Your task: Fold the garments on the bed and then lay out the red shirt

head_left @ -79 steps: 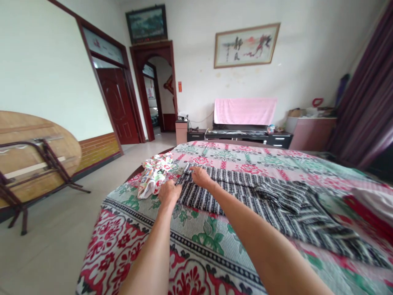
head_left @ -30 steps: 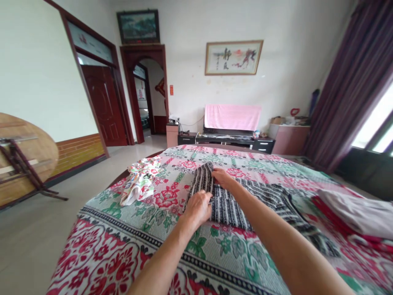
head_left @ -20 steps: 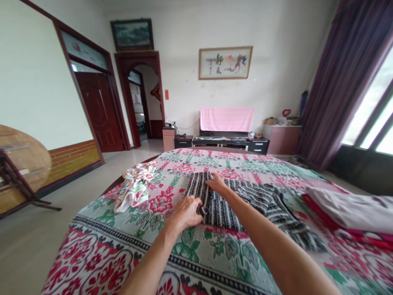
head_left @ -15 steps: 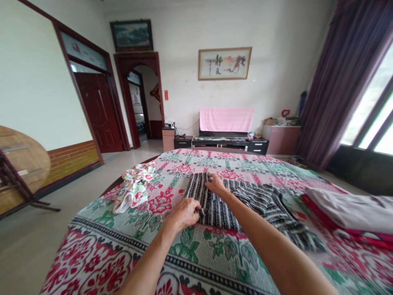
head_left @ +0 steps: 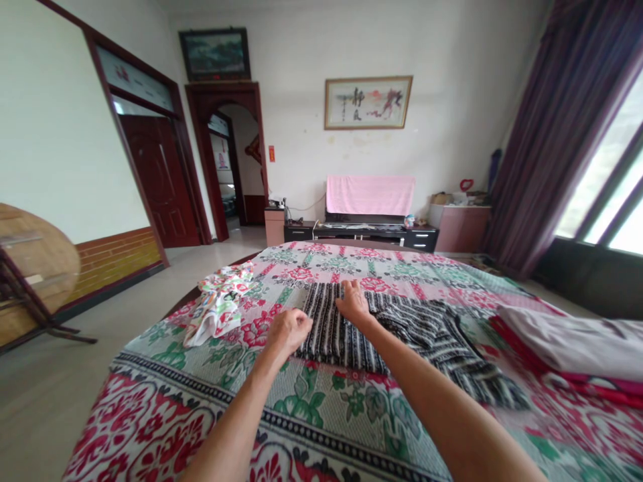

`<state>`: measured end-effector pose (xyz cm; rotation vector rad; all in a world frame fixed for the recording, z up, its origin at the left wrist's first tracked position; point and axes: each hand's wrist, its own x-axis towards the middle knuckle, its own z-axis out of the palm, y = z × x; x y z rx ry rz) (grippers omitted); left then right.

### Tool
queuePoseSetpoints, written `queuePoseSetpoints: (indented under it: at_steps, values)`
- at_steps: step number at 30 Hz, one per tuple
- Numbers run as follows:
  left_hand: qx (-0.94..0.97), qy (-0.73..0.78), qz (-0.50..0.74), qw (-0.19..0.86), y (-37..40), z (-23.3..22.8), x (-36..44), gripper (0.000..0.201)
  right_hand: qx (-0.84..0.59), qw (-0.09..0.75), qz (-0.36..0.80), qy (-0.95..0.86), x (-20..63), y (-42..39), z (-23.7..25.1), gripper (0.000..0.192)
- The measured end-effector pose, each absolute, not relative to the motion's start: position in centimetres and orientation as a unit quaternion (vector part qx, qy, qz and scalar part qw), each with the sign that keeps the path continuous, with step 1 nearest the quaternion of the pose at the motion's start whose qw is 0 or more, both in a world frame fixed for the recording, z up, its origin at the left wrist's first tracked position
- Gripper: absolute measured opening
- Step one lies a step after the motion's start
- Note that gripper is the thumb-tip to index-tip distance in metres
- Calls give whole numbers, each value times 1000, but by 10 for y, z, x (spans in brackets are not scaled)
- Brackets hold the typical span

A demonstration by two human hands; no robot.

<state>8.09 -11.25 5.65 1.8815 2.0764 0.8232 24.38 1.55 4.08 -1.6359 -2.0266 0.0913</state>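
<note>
- One floral bedspread [head_left: 346,408] covers the bed.
- Black-and-white striped garment [head_left: 402,328] lies folded at its middle.
- Right hand [head_left: 354,304] presses flat and open on the garment.
- Left hand [head_left: 289,330], loosely curled, holds nothing, beside the garment's left edge.

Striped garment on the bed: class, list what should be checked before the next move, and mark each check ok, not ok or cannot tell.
1. Left hand at the near left edge of the striped garment: ok, fingers curled there; actual grip cannot tell.
2. Right hand flat on the garment's top: ok.
3. Folded left part lies flat: ok.
4. Right part of the garment smoothed: not ok, it trails rumpled towards the near right.
5. Colourful printed cloth clear of the garment: ok, apart to its left.
6. Bedspread smooth under the work: ok where visible.
</note>
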Motion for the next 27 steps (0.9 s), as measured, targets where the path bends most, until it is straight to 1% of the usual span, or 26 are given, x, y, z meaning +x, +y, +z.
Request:
queuePoseSetpoints:
  at_steps: [2,5,9,11,14,18,21,24,27]
  values:
    - [600,755,250,92,-112,57,72,31,-571,256,23,-780,235,12,49,44]
    - [600,766,194,126,-112,53,66,36,-536,207,50,-817,215,11,57,38]
    - [605,760,178,159,-113,50,66,36,-545,164,74,-819,190,16,59,28]
    - [605,756,179,173,-113,51,66,34,-572,145,90,-802,179,19,58,31]
    - [604,753,187,181,-111,50,64,29,-613,130,124,-769,166,23,56,42]
    - [597,746,204,214,-107,47,60,24,-619,147,149,-757,154,25,57,43]
    - [550,747,250,278,-106,49,58,20,-617,166,171,-750,150,26,59,41]
    - [494,746,311,320,-109,57,50,17,-609,198,209,-739,145,29,64,31]
    - [456,757,365,294,-113,66,34,15,-590,239,263,-724,137,31,66,18]
